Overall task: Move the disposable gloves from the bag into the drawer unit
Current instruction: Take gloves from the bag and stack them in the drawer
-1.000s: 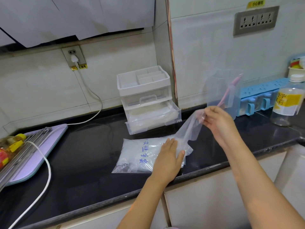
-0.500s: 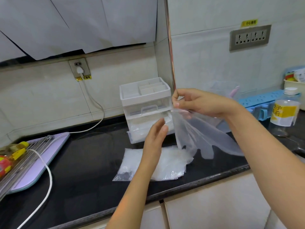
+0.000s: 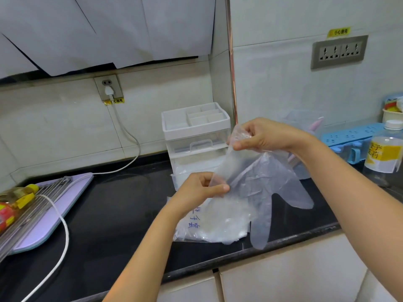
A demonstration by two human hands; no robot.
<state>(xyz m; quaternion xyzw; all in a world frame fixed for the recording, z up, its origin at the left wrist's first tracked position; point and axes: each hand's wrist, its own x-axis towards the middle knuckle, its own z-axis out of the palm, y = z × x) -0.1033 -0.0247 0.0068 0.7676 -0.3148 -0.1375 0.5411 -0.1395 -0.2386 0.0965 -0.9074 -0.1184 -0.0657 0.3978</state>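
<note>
Pinched at the cuff between both hands, left hand (image 3: 200, 188) at seven o'clock of the right hand (image 3: 263, 138), the clear glove (image 3: 261, 192) hangs spread above the bag (image 3: 218, 227). The drawer unit (image 3: 196, 138) stands at eleven o'clock, its lower drawer pulled out. The thin film could cling to the fingers or waft aside and miss the drawer.
</note>
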